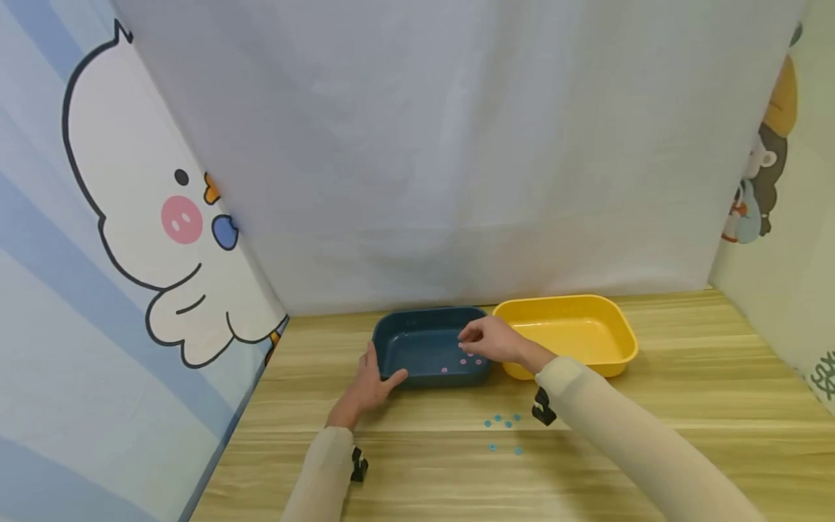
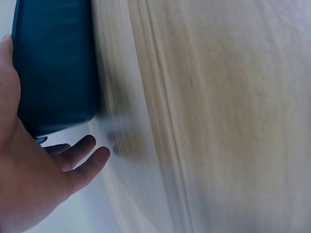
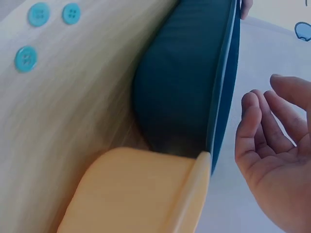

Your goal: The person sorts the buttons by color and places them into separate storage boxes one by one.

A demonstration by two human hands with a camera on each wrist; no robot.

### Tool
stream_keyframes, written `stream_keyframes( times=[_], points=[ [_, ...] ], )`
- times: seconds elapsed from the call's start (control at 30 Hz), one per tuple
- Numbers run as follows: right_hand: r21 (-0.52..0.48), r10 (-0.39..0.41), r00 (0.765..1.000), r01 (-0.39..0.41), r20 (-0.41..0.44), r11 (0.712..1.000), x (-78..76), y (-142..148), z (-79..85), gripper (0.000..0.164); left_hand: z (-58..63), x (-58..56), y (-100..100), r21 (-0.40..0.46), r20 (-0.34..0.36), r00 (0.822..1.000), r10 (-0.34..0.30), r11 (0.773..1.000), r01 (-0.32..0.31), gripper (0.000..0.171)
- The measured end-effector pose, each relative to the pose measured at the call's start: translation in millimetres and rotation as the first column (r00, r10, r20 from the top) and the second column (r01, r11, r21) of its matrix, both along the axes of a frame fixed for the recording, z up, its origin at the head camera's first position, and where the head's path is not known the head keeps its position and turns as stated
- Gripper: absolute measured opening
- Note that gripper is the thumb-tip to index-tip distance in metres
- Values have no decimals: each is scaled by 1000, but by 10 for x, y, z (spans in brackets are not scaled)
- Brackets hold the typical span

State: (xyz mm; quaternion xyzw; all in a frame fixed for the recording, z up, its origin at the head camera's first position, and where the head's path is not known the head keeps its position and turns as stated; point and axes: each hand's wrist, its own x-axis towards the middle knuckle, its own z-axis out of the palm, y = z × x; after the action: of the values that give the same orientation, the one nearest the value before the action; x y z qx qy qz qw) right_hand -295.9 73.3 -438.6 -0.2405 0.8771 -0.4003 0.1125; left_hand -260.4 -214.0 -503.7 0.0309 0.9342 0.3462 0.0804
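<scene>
A dark blue basin point(image 1: 414, 354) stands on the table with several small pink buttons point(image 1: 445, 370) on its floor, mostly toward the right end. My left hand point(image 1: 367, 384) rests at the basin's front left corner, thumb along the front and fingers by the left side. In the left wrist view, the lower fingers point(image 2: 87, 167) stand apart from the basin wall. Over the basin's right end hovers my right hand point(image 1: 492, 339), fingers bent downward close to the pink buttons. Thumb and fingers look apart in the right wrist view, with no object visible between them.
A yellow basin point(image 1: 567, 337) adjoins the blue one on the right, under my right wrist. Several light blue buttons point(image 1: 498, 418) lie on the wooden table point(image 1: 424, 464) in front. A pale curtain point(image 1: 417, 159) hangs behind; printed cloth panels flank both sides.
</scene>
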Motion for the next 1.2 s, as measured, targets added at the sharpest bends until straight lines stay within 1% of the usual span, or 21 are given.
stream_keyframes(
  times=[0.13, 0.27, 0.53, 0.63, 0.7, 0.77, 0.8, 0.87, 0.9, 1.0, 1.07, 1.13, 1.2],
  points=[
    [-4, 12, 1000, -12, -21, 1000, 58, 101, 32, 21, -14, -1, 4, -9, -28, 1000, 5, 1000, -5, 102],
    [5, 28, 997, -28, -69, 1000, 93, 224, 50, 20, -13, -8, 10, -19, -45, 999, 10, 1000, -10, 104],
    [19, 7, 996, -5, -94, 1000, 134, 489, 49, 20, -29, -30, 26, 11, -38, 999, 18, 1000, -18, 102],
    [19, -12, 995, 14, -96, 1000, 130, 600, 33, 20, -34, -45, 17, -8, -75, 997, 17, 1000, -17, 101],
    [26, -22, 994, 25, -104, 999, 127, 682, 24, 20, -9, -55, 21, -32, -133, 991, 15, 999, -20, 99],
    [36, -31, 993, 36, -117, 999, 136, 749, 28, 20, 47, -54, 30, -53, -199, 980, 7, 998, -18, 94],
    [44, -36, 991, 42, -128, 998, 139, 787, 28, 20, 87, -52, 45, -63, -237, 972, -3, 998, -12, 90],
    [63, -55, 987, 65, -149, 996, 150, 876, 21, 20, 194, -40, 103, -82, -300, 953, -34, 997, 9, 78],
    [72, -65, 985, 77, -162, 994, 154, 921, 14, 20, 251, -30, 144, -88, -319, 946, -56, 996, 29, 72],
    [100, -88, 971, 112, -222, 989, 157, 1069, -17, 21, 417, 23, 294, -88, -368, 920, -138, 990, 113, 54],
    [118, -96, 957, 132, -275, 984, 156, 1173, -48, 21, 521, 83, 414, -83, -380, 905, -192, 981, 173, 44],
    [134, -107, 939, 158, -326, 978, 153, 1275, -79, 21, 586, 141, 531, -85, -391, 886, -251, 968, 237, 36],
    [146, -119, 920, 185, -373, 972, 151, 1379, -108, 22, 613, 195, 649, -77, -390, 868, -308, 950, 303, 29]
  ],
)
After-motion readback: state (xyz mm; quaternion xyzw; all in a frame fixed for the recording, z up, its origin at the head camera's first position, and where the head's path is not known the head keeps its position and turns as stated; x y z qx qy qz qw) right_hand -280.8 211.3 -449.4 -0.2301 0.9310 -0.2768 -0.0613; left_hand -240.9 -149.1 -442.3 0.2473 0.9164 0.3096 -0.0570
